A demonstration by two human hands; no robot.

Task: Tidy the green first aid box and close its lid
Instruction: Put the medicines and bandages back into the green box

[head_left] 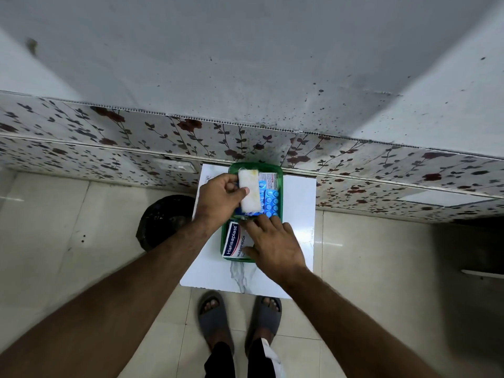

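Note:
The green first aid box (pixel 281 186) lies open on a small white table (pixel 298 214), its two halves one behind the other. My left hand (pixel 218 197) holds a white gauze roll (pixel 249 190) above the far half, which contains blue blister packs (pixel 271 200) and a white leaflet. My right hand (pixel 272 244) rests flat with fingers spread over the near half, partly covering a Hansaplast box (pixel 234 242) that lies inside it.
A black bin (pixel 163 219) stands on the tiled floor left of the table. A floral-tiled wall runs right behind the table. My feet in grey slippers (pixel 240 317) are at the table's front edge.

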